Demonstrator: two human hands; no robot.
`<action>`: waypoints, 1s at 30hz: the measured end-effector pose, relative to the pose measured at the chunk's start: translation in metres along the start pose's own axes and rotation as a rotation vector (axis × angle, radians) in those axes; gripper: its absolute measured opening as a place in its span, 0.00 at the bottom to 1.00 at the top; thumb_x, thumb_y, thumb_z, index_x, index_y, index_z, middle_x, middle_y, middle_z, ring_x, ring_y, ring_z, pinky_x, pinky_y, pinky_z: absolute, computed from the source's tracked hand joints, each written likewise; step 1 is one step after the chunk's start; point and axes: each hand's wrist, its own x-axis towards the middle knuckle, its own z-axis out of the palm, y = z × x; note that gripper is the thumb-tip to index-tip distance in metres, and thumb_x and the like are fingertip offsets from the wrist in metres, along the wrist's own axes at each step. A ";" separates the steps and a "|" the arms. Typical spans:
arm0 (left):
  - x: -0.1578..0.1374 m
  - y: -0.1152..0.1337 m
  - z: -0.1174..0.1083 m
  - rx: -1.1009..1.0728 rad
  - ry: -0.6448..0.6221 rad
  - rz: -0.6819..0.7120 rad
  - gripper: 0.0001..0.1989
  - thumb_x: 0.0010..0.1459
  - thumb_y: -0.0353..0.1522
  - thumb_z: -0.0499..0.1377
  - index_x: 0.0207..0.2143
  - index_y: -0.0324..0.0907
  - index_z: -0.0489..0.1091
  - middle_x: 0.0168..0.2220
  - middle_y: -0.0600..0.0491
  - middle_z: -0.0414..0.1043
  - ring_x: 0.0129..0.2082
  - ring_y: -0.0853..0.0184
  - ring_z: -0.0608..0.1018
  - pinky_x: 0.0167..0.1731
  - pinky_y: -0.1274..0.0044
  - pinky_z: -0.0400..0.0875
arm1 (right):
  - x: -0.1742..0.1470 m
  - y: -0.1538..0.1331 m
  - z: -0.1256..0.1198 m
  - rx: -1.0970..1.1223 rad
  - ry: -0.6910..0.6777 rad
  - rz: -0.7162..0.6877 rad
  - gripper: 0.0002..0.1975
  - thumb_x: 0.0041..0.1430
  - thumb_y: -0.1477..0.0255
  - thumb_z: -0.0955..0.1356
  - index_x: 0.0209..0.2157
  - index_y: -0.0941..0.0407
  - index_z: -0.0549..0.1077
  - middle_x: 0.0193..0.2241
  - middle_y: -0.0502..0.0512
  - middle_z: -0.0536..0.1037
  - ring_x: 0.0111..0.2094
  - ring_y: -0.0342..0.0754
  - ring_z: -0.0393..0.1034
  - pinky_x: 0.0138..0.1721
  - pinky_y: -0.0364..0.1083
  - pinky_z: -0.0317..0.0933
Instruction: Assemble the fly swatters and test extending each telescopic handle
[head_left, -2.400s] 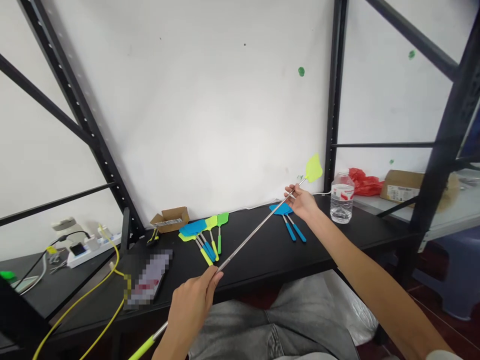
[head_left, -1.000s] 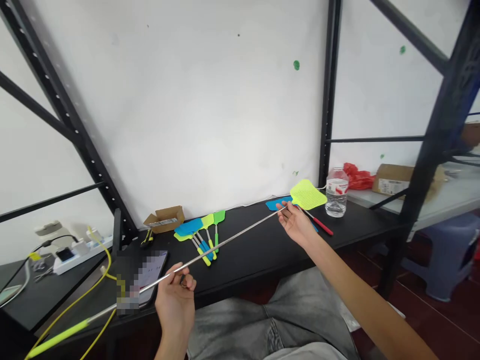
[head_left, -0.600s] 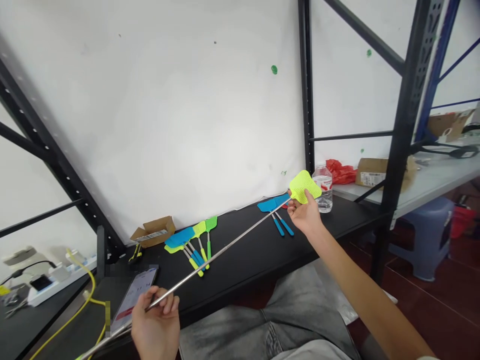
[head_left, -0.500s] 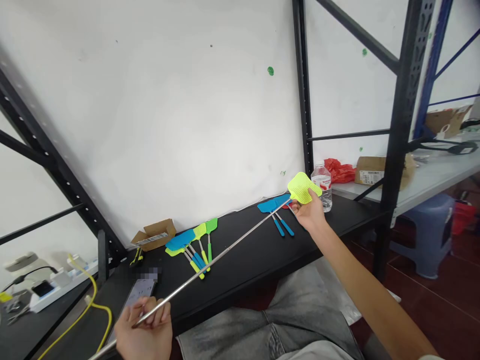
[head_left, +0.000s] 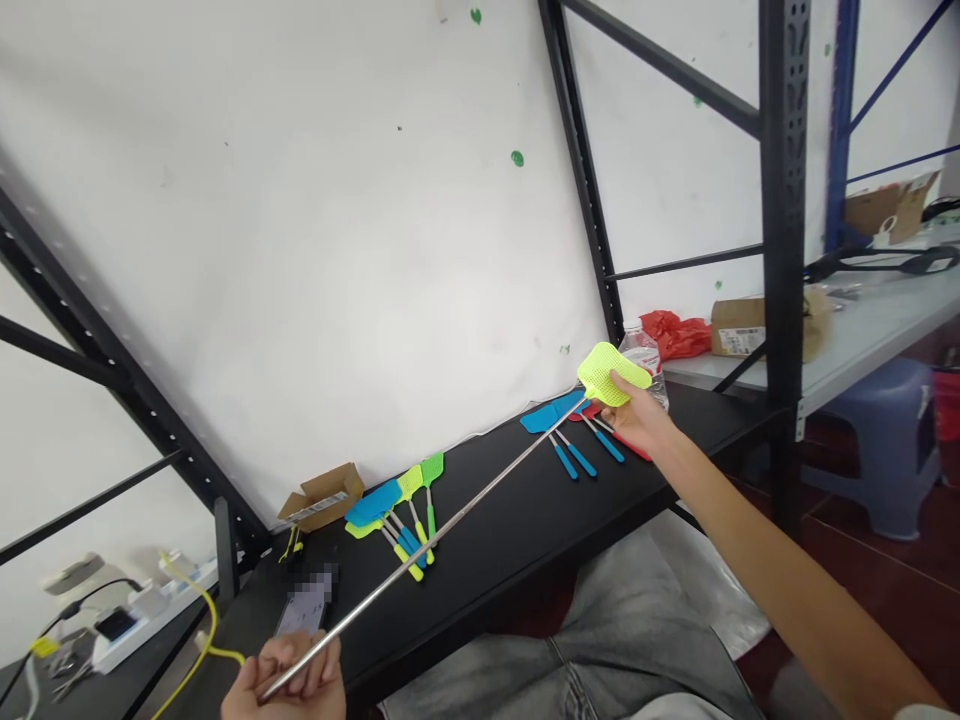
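Observation:
A yellow-green fly swatter (head_left: 609, 372) with a long metal rod stretches diagonally across the view. My right hand (head_left: 634, 415) grips its mesh head, thumb on top and the other fingers mostly hidden beneath. At the lower left, my left hand (head_left: 289, 680) has its fingers curled round the rod's lower part; the handle end cannot be seen. Under the rod, several fly swatters with blue (head_left: 375, 503), yellow and green heads lie fanned on the black table. Near my right hand lie more swatters with blue heads (head_left: 540, 418) and a red one partly covered.
A small cardboard box (head_left: 324, 498) and a phone (head_left: 306, 603) are on the left of the black table (head_left: 495, 540). Behind my right hand stands a water bottle (head_left: 643, 352). Black rack posts (head_left: 784, 220) rise at both sides. A power strip (head_left: 142, 630) sits at far left.
The view has tilted and shifted slightly. My left hand now sits lower on the rod, with no rod visible beyond it. My right hand keeps its hold on the swatter head.

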 end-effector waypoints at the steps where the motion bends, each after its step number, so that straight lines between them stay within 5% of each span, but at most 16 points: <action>1: -0.003 -0.002 0.004 0.012 -0.015 -0.006 0.15 0.53 0.37 0.52 0.17 0.40 0.57 0.15 0.59 0.48 0.16 0.74 0.53 0.16 0.81 0.53 | -0.001 0.004 0.001 -0.015 -0.023 0.019 0.05 0.58 0.75 0.68 0.38 0.55 0.73 0.34 0.53 0.81 0.23 0.44 0.74 0.15 0.38 0.65; 12: -0.019 -0.013 0.014 -0.029 -0.066 -0.068 0.16 0.54 0.35 0.53 0.17 0.40 0.54 0.15 0.59 0.47 0.15 0.75 0.52 0.15 0.81 0.52 | -0.005 0.018 0.009 0.006 -0.023 -0.003 0.06 0.59 0.73 0.67 0.40 0.56 0.72 0.38 0.56 0.81 0.18 0.40 0.68 0.15 0.39 0.65; 22: -0.037 -0.034 0.017 -0.101 -0.181 -0.144 0.16 0.56 0.38 0.55 0.20 0.41 0.58 0.14 0.60 0.46 0.14 0.75 0.50 0.14 0.78 0.49 | -0.041 0.070 0.045 -0.094 -0.153 0.108 0.09 0.61 0.68 0.66 0.42 0.56 0.73 0.43 0.56 0.79 0.19 0.39 0.69 0.17 0.38 0.64; 30: -0.039 -0.031 0.021 0.005 -0.162 -0.160 0.12 0.56 0.39 0.57 0.25 0.41 0.66 0.12 0.62 0.46 0.13 0.76 0.50 0.14 0.79 0.50 | -0.013 0.035 0.019 -0.020 -0.042 0.099 0.06 0.60 0.72 0.66 0.39 0.57 0.71 0.38 0.57 0.80 0.20 0.39 0.67 0.17 0.38 0.62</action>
